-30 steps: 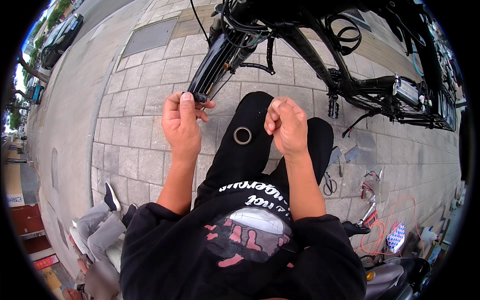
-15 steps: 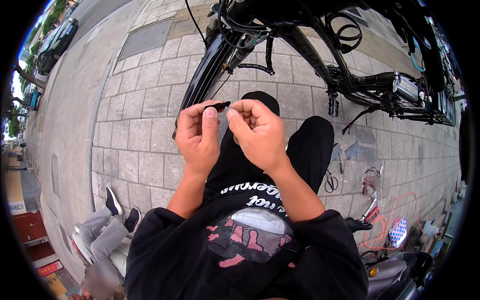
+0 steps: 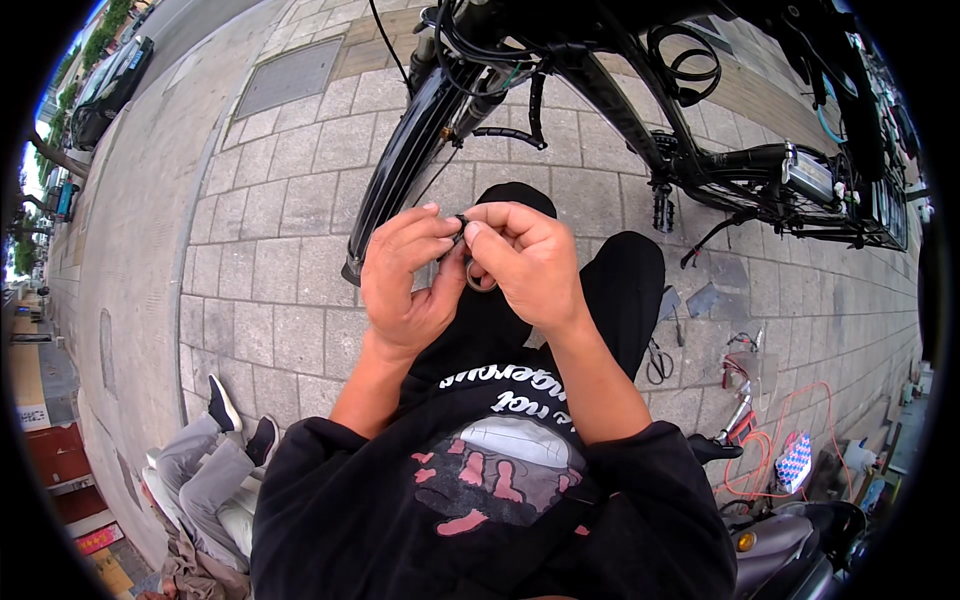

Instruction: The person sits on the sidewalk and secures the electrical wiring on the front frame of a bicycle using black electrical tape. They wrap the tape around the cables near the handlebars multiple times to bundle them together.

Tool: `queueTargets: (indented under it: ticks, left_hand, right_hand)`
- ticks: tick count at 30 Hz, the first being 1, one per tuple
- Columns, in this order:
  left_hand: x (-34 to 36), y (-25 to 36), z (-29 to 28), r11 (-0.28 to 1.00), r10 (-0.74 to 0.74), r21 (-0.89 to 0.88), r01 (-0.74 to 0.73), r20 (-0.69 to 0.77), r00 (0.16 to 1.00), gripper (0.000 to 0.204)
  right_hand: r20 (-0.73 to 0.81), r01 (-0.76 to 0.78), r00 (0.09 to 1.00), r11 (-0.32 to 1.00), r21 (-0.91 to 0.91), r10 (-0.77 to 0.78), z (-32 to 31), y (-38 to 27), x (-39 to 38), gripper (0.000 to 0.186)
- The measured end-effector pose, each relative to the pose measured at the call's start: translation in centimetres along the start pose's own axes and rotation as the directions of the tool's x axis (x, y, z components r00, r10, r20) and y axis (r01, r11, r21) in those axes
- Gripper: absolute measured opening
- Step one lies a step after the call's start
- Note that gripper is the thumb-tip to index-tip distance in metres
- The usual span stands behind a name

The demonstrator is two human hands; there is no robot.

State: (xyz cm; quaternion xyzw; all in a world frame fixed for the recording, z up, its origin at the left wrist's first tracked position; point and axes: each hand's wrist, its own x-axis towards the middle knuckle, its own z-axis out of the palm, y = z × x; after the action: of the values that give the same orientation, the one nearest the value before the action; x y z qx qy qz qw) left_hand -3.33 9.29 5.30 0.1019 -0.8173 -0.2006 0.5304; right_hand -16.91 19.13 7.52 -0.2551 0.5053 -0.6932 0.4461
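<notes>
Pinching a small black piece (image 3: 461, 224), you are working with both hands close together above your left thigh (image 3: 470, 325). Your left hand (image 3: 405, 285) is holding it from one side with bent fingers, and your right hand (image 3: 530, 268) is nipping it from the other side with the thumb and first finger. Your fingertips are almost touching and are hiding most of the piece, so I cannot tell just what it is. A ring-shaped roll (image 3: 481, 284) is peeking out below your right fingers; I cannot tell if they are touching it.

Right now you seem to be doing the fiddly part, working the little piece with your fingertips. The next move is likely calling for a soft, steady pinch from both hands, so nothing is slipping down.

In front of you, a black bicycle (image 3: 600, 95) is standing across the far side of the pavement (image 3: 280, 325), and its front wheel (image 3: 395, 170) is pointing toward the pavement's left edge. Scissors (image 3: 658, 358) are lying on the pavement to the right of your right knee (image 3: 635, 265). Near the pavement's lower left edge, another person in grey trousers (image 3: 205, 485) is sitting.
</notes>
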Motion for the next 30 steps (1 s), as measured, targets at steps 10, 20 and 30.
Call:
queueTargets:
  ticks: [10,20,30]
  left_hand:
    - [-0.2,0.4,0.0,0.999,-0.039,0.000,0.039,-0.007,0.999,0.031]
    - [-1.0,1.6,0.4,0.928,-0.332,-0.239,0.287,-0.179,0.926,0.017]
    - [2.4,0.4,-3.4,0.191,-0.850,-0.730,0.657,0.212,0.483,0.014]
  right_hand:
    - [0.030,0.027,0.999,1.000,-0.009,-0.027,-0.3,0.3,0.2,0.013]
    - [-0.113,0.193,0.971,0.971,-0.142,-0.210,0.4,2.3,0.4,0.006]
    - [-0.310,0.081,0.944,0.992,-0.100,-0.108,-6.6,0.8,1.7,0.018]
